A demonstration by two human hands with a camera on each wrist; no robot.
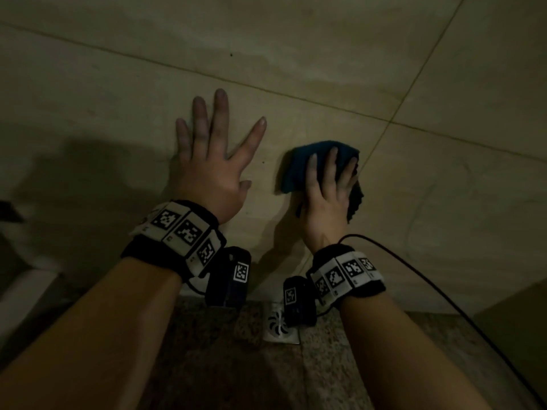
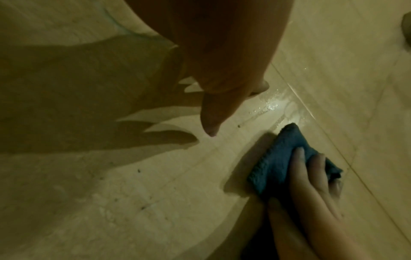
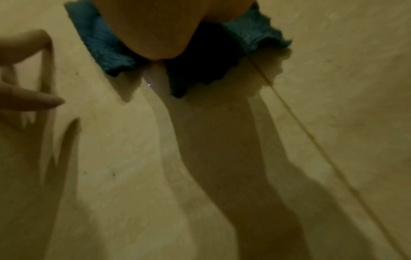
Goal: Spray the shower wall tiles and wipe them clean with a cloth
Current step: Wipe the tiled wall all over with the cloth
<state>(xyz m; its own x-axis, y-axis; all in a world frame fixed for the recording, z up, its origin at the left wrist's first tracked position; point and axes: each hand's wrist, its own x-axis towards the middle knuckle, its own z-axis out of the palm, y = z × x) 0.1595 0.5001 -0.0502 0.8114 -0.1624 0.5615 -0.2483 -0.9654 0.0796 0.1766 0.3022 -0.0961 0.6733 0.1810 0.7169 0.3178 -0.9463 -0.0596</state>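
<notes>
The left hand [image 1: 211, 170] lies flat against the beige wall tiles [image 1: 325, 63], its fingers straight and spread, holding nothing. The right hand [image 1: 327, 193] presses a folded blue cloth [image 1: 310, 156] against the same tile, just to the right of the left hand; its fingers lie extended over the cloth, and whether the thumb grips underneath cannot be determined. The two hands are apart, side by side, not touching. The cloth sits beside a vertical grout line [image 1: 381, 137], with a ragged edge hanging below the palm. From the left wrist view, droplets and a wet sheen [image 2: 272, 105] show on the tile near the grout line, above the cloth [image 2: 280, 158]. Both wrists carry black bands with printed markers [image 1: 183, 229], and a black cable [image 1: 444, 294] runs from the right wrist. Below the wall, a speckled stone floor [image 1: 222, 365] holds a metal drain cover [image 1: 279, 325]. Lighting is dim throughout.
</notes>
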